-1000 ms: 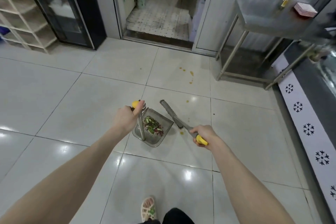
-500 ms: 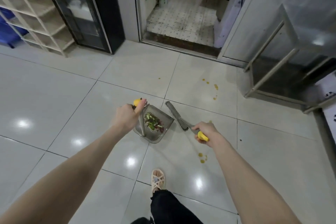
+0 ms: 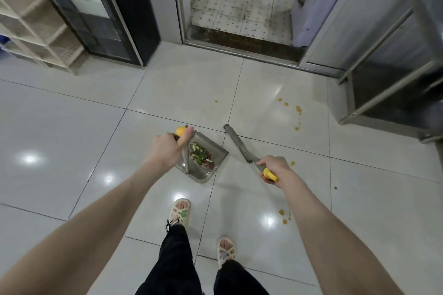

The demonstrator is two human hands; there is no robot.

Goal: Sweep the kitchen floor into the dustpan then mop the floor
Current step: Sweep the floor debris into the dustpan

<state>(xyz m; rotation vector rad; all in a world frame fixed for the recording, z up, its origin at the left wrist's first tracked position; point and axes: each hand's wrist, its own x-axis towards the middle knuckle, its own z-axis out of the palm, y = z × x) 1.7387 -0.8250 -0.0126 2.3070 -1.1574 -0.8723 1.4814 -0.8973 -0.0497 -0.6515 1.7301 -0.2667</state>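
My left hand (image 3: 167,148) grips the yellow-capped upright handle of a grey dustpan (image 3: 215,163). The pan holds a small heap of green and red scraps (image 3: 200,156). My right hand (image 3: 273,166) grips the yellow-ended handle of a grey broom; its narrow head (image 3: 236,142) lies just right of the pan, pointing away from me. Both tools hang a little above the pale tiled floor (image 3: 72,127), as far as I can tell. Orange spots (image 3: 298,110) dot the tiles ahead to the right, and more orange spots (image 3: 284,217) lie by my right arm.
An open doorway (image 3: 242,36) with a dark sill leads to a patterned floor straight ahead. A glass-door cabinet (image 3: 96,19) and a white shelf rack (image 3: 36,31) stand at the left. A metal table frame (image 3: 374,108) is at the right. My sandalled feet (image 3: 179,211) are below.
I have stepped toward the doorway, carrying dustpan and broom along. The orange spots near the broom now lie behind it by my right arm. The metal table has slid to the right edge.
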